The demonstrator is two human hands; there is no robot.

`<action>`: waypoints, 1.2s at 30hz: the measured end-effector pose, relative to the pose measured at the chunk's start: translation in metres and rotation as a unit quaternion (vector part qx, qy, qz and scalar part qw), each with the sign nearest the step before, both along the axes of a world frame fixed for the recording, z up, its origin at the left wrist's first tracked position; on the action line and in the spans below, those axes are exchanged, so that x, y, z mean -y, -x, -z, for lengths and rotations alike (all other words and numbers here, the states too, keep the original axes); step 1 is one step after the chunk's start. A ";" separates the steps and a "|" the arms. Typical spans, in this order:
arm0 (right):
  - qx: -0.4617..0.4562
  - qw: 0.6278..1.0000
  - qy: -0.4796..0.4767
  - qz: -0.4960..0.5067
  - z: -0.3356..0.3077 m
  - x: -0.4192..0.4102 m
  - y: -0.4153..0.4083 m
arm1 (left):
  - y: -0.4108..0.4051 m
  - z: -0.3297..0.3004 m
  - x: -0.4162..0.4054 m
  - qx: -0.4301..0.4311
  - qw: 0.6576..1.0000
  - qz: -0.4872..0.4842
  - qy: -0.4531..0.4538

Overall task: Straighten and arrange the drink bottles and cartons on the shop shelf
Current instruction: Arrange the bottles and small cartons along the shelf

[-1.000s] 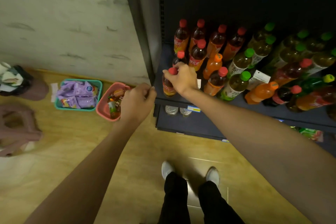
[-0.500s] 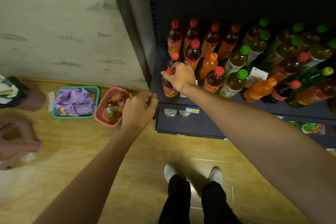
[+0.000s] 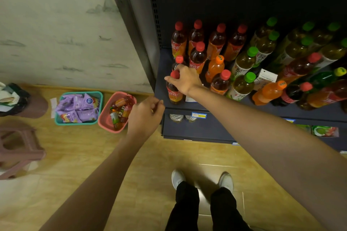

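Observation:
A dark shop shelf (image 3: pixel 206 108) carries red-capped iced tea bottles at the left, green-capped tea bottles (image 3: pixel 244 60) at the right, two orange-capped bottles and a small white carton (image 3: pixel 266 78) among them. My right hand (image 3: pixel 185 79) grips the neck of the front-left red-capped bottle (image 3: pixel 174 93), which stands upright at the shelf's front edge. My left hand (image 3: pixel 145 116) hovers just below and left of the shelf edge, fingers curled with nothing in them. Several bottles at the far right lean or lie over.
A pink basket (image 3: pixel 105 118) of small drinks and a teal basket (image 3: pixel 78 122) of purple snack packs sit on the wooden floor at the wall. A pink stool (image 3: pixel 16 148) stands at the far left. Two cans (image 3: pixel 176 117) show on the lower shelf.
My right hand has stayed on the front-left bottle, nudging it a little toward the shelf's left corner. My left hand has kept its place below the shelf edge.

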State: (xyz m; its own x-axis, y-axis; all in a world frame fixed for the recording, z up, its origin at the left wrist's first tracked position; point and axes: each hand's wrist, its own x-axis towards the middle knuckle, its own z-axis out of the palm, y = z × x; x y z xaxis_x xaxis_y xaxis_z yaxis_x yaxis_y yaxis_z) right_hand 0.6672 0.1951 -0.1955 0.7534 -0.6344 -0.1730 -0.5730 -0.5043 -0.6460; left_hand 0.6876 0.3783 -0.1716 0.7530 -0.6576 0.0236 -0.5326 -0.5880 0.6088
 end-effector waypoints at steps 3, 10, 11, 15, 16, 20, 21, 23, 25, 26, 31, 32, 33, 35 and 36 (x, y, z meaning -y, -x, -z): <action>0.007 1.000 -0.001 -0.005 -0.006 0.003 0.015 | 0.000 0.004 0.007 0.011 1.000 0.008 0.001; 0.067 0.996 0.057 0.020 -0.001 0.004 0.103 | 0.007 0.021 0.041 0.012 0.996 0.084 -0.019; 0.065 0.996 0.061 0.028 0.001 0.004 0.114 | 0.010 0.023 0.049 0.019 0.994 0.100 -0.026; 0.082 0.993 0.067 0.058 0.002 0.010 0.142 | 0.021 0.034 0.083 0.034 0.983 0.162 -0.085; 0.089 0.992 0.071 0.061 -0.001 0.011 0.146 | 0.023 0.038 0.091 0.036 0.979 0.170 -0.103; 0.117 0.987 0.082 0.067 -0.009 0.014 0.161 | 0.026 0.050 0.121 0.030 0.969 0.200 -0.141; 0.120 0.987 0.075 0.072 -0.010 0.015 0.165 | 0.025 0.052 0.128 0.028 0.967 0.201 -0.154; 0.125 0.987 0.068 0.080 -0.009 0.018 0.172 | 0.023 0.057 0.141 0.025 0.963 0.195 -0.182; 0.127 0.986 0.065 0.083 -0.009 0.022 0.178 | 0.019 0.063 0.152 0.016 0.959 0.191 -0.207; 0.129 0.986 0.064 0.084 -0.009 0.023 0.180 | 0.018 0.066 0.156 0.011 0.957 0.189 -0.219; 0.150 0.983 0.062 0.081 -0.015 0.026 0.184 | 0.018 0.081 0.165 0.022 0.940 0.205 -0.272; 0.154 0.983 0.061 0.080 -0.016 0.026 0.185 | 0.019 0.084 0.165 0.034 0.937 0.209 -0.276; 0.157 0.983 0.058 0.080 -0.016 0.026 0.186 | 0.020 0.086 0.164 0.047 0.936 0.211 -0.279; 0.157 0.983 0.050 0.080 -0.016 0.027 0.187 | 0.021 0.089 0.163 0.076 0.929 0.213 -0.292; 0.156 0.983 0.047 0.080 -0.016 0.027 0.188 | 0.022 0.089 0.162 0.089 0.924 0.215 -0.304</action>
